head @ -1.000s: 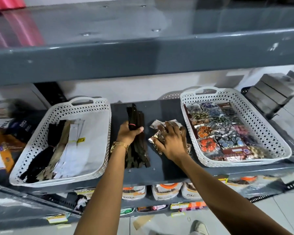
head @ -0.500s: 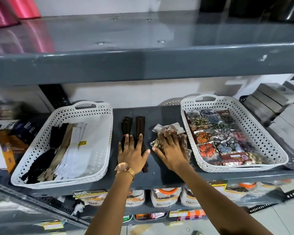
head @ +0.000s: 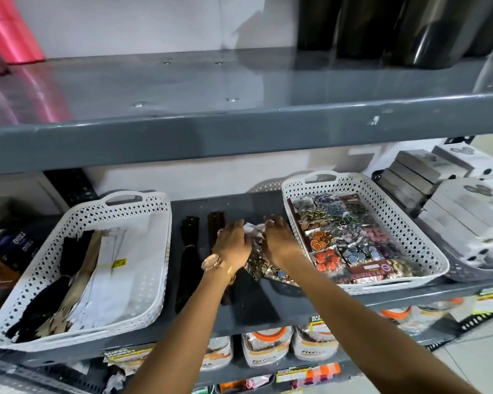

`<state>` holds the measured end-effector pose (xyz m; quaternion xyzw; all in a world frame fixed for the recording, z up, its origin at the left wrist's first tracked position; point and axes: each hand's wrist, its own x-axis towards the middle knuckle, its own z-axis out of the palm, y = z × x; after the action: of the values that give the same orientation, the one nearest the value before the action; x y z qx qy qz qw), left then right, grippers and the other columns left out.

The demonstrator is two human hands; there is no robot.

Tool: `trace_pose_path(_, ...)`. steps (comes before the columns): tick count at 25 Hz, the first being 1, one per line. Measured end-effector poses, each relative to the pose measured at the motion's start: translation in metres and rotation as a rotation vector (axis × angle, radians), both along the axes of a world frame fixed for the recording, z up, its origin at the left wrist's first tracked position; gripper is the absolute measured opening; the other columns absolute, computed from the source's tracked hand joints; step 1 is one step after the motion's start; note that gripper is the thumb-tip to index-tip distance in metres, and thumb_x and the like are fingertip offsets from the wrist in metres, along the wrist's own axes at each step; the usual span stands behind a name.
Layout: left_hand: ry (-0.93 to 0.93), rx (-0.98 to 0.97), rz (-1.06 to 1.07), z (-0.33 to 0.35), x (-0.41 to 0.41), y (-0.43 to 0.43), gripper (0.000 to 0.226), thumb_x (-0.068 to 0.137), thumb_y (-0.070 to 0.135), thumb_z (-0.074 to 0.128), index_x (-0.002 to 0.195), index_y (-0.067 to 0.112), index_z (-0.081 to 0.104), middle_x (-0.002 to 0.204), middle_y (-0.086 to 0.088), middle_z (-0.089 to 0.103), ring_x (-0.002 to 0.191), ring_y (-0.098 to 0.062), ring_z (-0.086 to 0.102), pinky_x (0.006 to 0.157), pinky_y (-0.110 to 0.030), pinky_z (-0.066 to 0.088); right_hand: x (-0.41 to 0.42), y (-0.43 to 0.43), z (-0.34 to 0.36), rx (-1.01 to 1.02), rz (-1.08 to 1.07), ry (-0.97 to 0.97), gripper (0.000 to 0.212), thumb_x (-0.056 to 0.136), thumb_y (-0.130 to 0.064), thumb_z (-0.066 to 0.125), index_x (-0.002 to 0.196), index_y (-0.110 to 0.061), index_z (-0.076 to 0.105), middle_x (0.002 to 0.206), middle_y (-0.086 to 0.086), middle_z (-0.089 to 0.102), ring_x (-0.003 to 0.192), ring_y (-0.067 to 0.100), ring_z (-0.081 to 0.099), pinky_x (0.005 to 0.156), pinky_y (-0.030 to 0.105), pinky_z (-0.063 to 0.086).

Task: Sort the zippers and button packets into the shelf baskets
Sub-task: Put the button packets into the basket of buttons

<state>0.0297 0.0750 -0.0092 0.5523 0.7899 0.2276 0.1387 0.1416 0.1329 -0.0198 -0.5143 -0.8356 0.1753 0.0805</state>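
A pile of loose button packets [head: 258, 258] lies on the grey shelf [head: 254, 305] between two white baskets. My left hand [head: 231, 247] presses flat against the pile's left side and my right hand [head: 279, 241] against its right side, fingers stretched out. Dark zipper bundles [head: 187, 251] lie on the shelf left of my left hand, one partly under my wrist. The left basket [head: 165, 265] holds black, beige and white zippers [head: 69, 280]. The right basket [head: 404, 223] holds rows of colourful button packets [head: 342, 237].
An upper grey shelf [head: 239, 132] overhangs the work area, with pink rolls [head: 9, 32] and black rolls [head: 410, 24] on it. Grey and white boxes [head: 453, 211] are stacked at the right. Jars [head: 265, 348] stand on the shelf below.
My left hand let go of the zipper bundle, laid it on the shelf and moved right to the packet pile. My right hand shifted from on top of the pile to its right side.
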Motion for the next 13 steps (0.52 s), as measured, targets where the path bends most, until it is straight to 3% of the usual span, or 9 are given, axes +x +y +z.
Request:
trace_pose_path(1, -0.045, -0.036, 0.013, 0.0, 0.001, 0.014, 0.042, 0.097, 0.022, 0.044, 0.136, 0.005, 0.043, 0.141, -0.018, 0.049, 0.13, -0.035, 0.046, 0.106, -0.04, 0.038, -0.005, 0.008, 0.001, -0.053, -0.002, -0.095, 0.068, 0.092, -0.027, 0.058, 0.148, -0.008, 0.024, 0.157, 0.014, 0.019, 0.147, 0.032, 0.016, 0.117, 0.047, 0.029)
trace_pose_path(3, -0.08, -0.086, 0.092, -0.004, 0.0, 0.033, 0.039, 0.094, 0.028, 0.051, 0.124, 0.002, 0.052, 0.13, -0.022, 0.057, 0.121, -0.038, 0.053, 0.098, -0.04, 0.044, -0.01, 0.017, 0.002, -0.045, -0.003, -0.196, 0.056, 0.094, -0.024, 0.054, 0.142, -0.004, 0.034, 0.151, 0.017, 0.032, 0.141, 0.033, 0.028, 0.112, 0.044, 0.036)
trace_pose_path(5, -0.177, -0.107, 0.186, -0.008, -0.004, 0.041, 0.039, 0.085, 0.033, 0.064, 0.11, 0.003, 0.061, 0.121, -0.021, 0.063, 0.112, -0.038, 0.059, 0.092, -0.038, 0.049, -0.012, 0.021, 0.005, 0.018, 0.013, -0.226, 0.042, 0.093, -0.015, 0.056, 0.131, -0.001, 0.046, 0.138, 0.019, 0.049, 0.128, 0.033, 0.046, 0.104, 0.041, 0.045)
trace_pose_path(7, -0.33, -0.107, 0.256, -0.008, -0.01, 0.043, 0.024, 0.079, 0.028, 0.072, 0.088, 0.006, 0.066, 0.11, -0.016, 0.069, 0.103, -0.033, 0.065, 0.082, -0.03, 0.05, -0.012, 0.021, 0.012, 0.068, 0.046, -0.229, 0.036, 0.09, -0.009, 0.059, 0.124, 0.0, 0.051, 0.128, 0.019, 0.057, 0.119, 0.033, 0.055, 0.099, 0.041, 0.049)
trace_pose_path(9, -0.454, -0.065, 0.309, -0.01, -0.014, 0.047, 0.022, 0.076, 0.022, 0.076, 0.066, 0.012, 0.06, 0.095, -0.011, 0.07, 0.092, -0.024, 0.066, 0.074, -0.025, 0.045, -0.011, 0.023, 0.017, 0.088, 0.064, -0.204, 0.03, 0.091, -0.005, 0.058, 0.12, 0.001, 0.053, 0.122, 0.019, 0.061, 0.113, 0.034, 0.06, 0.095, 0.04, 0.052)
trace_pose_path(11, -0.594, 0.004, 0.325, -0.01, -0.016, 0.051, 0.018, 0.069, 0.017, 0.082, 0.068, 0.013, 0.065, 0.087, -0.007, 0.07, 0.089, -0.02, 0.066, 0.081, -0.025, 0.051, -0.006, 0.024, 0.022, 0.118, 0.064, -0.112, 0.023, 0.093, -0.005, 0.053, 0.116, 0.0, 0.056, 0.112, 0.019, 0.066, 0.097, 0.031, 0.067, 0.083, 0.034, 0.058)
trace_pose_path(13, -0.683, 0.133, 0.32, -0.004, -0.015, 0.054, 0.022, 0.066, 0.007, 0.082, 0.087, 0.009, 0.073, 0.095, -0.014, 0.074, 0.093, -0.025, 0.069, 0.09, -0.038, 0.057, 0.003, 0.027, 0.033, 0.136, 0.031, 0.083, 0.022, 0.096, -0.01, 0.047, 0.112, 0.0, 0.058, 0.1, 0.016, 0.068, 0.075, 0.024, 0.067, 0.062, 0.02, 0.055)
